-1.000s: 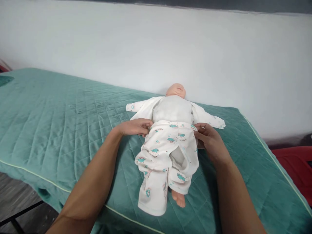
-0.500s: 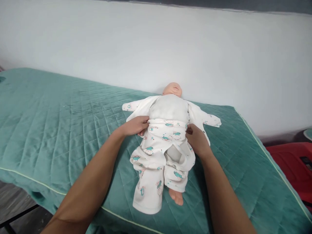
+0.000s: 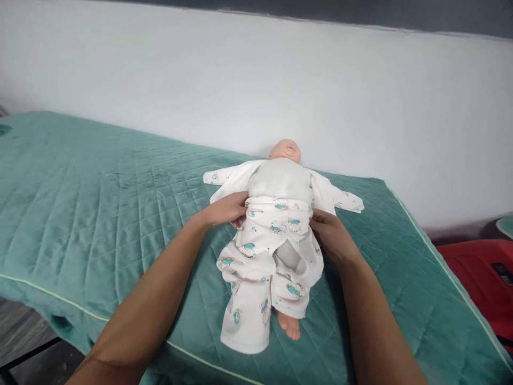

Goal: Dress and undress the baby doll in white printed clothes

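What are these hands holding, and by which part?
The printed pants, by the waistband: left hand at one side, right hand at the other; grips partly hidden.

Fingertips of the left hand (image 3: 226,209), at 8 o'clock, and right hand (image 3: 332,234), at 4, are partly hidden at the waist of the trousers (image 3: 266,235). Towards 6 o'clock, the longer leg (image 3: 245,326) covers one foot of the doll (image 3: 280,179). The edges crop a red object (image 3: 468,267) at 4 o'clock, its label (image 3: 502,272) too small to read, and a dark bar (image 3: 34,353) at 8.

Rumpled white patterned trousers (image 3: 262,240) waist-high on a supine doll (image 3: 280,179), white shirt (image 3: 323,192) open
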`<state>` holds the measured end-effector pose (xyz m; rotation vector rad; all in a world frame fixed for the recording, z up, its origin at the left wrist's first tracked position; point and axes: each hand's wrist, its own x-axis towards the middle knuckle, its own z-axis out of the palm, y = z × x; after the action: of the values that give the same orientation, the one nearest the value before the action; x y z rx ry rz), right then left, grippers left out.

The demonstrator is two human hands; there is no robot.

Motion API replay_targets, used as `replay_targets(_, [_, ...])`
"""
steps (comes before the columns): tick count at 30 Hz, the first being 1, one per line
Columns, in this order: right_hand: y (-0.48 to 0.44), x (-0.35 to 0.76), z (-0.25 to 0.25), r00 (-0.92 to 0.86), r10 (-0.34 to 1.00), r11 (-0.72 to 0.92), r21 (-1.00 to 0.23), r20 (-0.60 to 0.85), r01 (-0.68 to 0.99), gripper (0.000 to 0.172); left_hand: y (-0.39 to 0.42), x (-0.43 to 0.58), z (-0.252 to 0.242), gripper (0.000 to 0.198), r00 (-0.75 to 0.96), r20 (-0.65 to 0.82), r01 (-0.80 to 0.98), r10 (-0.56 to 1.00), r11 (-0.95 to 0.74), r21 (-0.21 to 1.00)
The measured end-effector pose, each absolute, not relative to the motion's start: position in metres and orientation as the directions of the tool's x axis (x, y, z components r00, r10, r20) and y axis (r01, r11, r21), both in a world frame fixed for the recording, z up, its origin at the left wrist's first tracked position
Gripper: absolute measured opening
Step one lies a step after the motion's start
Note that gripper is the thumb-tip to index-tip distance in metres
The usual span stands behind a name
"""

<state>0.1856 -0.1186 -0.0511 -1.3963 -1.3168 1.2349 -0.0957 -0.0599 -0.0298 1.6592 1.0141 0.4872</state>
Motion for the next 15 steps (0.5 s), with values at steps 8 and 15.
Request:
replay_targets(8, [-0.119, 0.184, -0.048, -0.099, 0.985, -0.138, -0.988, -0.144, 0.063, 0.033, -0.054, -0.095, -0.042, 0.036, 0.619, -0.191, 0.174, 0.762, 0.104, 0.979])
replay_targets(15, [-0.117, 0.182, -0.054, 0.114, 0.983, -0.152, -0.986, -0.144, 0.065, 0.031, -0.060, -0.094, -0.042, 0.019, 0.493, -0.148, 0.265, 0.858, 0.014, 0.964])
